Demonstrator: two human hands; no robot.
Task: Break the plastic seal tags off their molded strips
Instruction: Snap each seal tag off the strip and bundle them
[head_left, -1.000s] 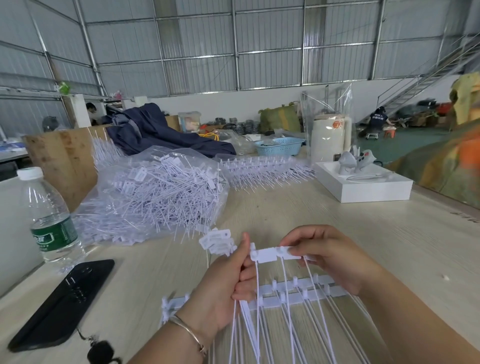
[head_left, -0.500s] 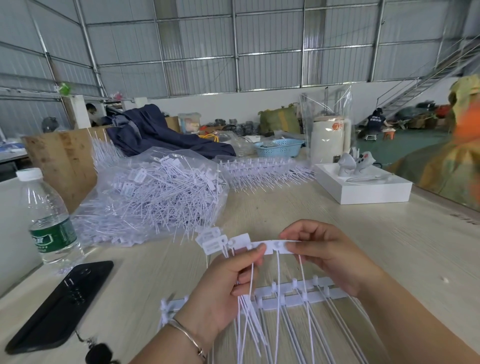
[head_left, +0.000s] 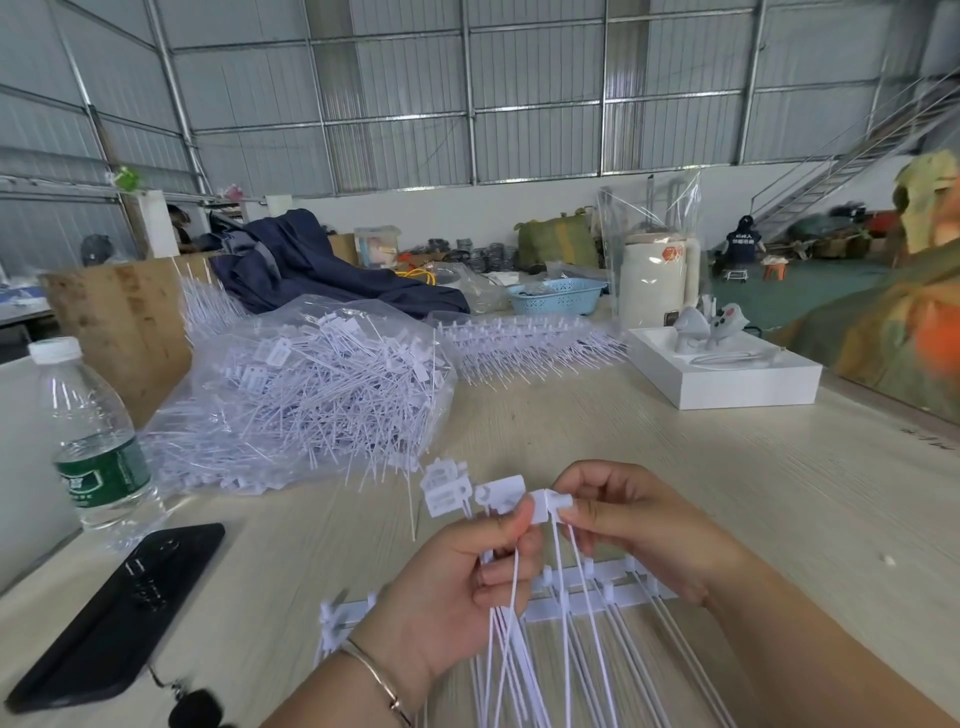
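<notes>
Your fingers (head_left: 524, 512) meet at lower centre of the frame. The left hand (head_left: 457, 587) curls round a bundle of loose white plastic seal tags (head_left: 452, 491), their flat heads fanning above the thumb and their thin tails hanging toward the bottom edge. Its thumb presses the head of one tag against the right hand (head_left: 628, 525), whose thumb and forefinger pinch the short white molded strip (head_left: 553, 504) that carries the remaining tags. Beneath both hands, a longer white runner bar (head_left: 597, 590) with pegs lies flat on the pale wood-grain worktop (head_left: 649, 441).

At centre left, a clear plastic bag of separated white tags (head_left: 311, 395) rests on the worktop. Behind it, at upper centre, lies a row of unbroken white strips (head_left: 519, 343). A clear water bottle with a green label (head_left: 93, 441) stands at the left edge, just above a black phone (head_left: 119, 613) lying flat. A white shallow box (head_left: 727, 369) sits at right of centre.
</notes>
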